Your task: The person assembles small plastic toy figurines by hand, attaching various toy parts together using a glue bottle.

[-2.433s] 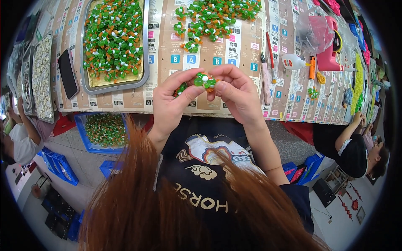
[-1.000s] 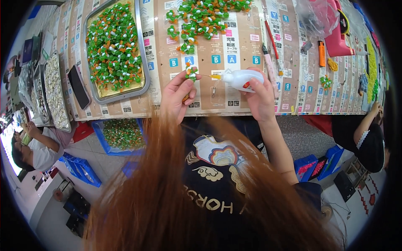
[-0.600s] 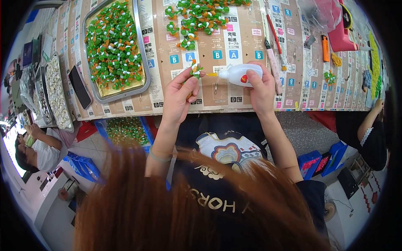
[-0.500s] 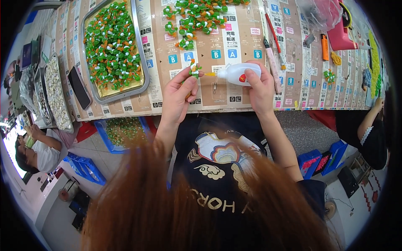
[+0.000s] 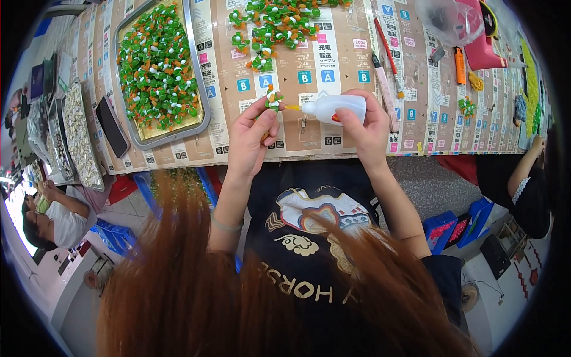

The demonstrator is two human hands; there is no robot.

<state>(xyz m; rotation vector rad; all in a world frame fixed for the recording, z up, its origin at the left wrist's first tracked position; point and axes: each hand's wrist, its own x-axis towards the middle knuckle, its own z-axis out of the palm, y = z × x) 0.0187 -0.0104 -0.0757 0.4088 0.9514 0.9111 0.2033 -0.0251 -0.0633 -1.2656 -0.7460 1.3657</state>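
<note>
Between the thumb and fingers of my left hand [image 5: 253,137] is a small green, white and orange figurine [image 5: 273,102], held just above the table's near edge. My right hand [image 5: 370,128] is wrapped round a white squeeze bottle [image 5: 321,107] lying sideways, its yellow nozzle pointing left. The nozzle tip reaches the figurine's right side by my left fingertips; whether it touches is too small to tell. Many like pieces [image 5: 157,71] fill a metal tray [image 5: 205,77] at the left, and a loose group of figurines [image 5: 273,27] lies beyond my hands.
A dark phone [image 5: 112,126] lies left of the tray. To the right are a pink-handled brush [image 5: 385,89], a red brush [image 5: 386,50], an orange cutter [image 5: 460,65] and a pink tape dispenser [image 5: 479,44]. Other people sit at both sides; a blue bin [image 5: 143,193] stands below the table.
The bottle in my right hand has shifted slightly left, bringing its nozzle closer to the figurine. My left hand keeps its pinch and has barely moved.
</note>
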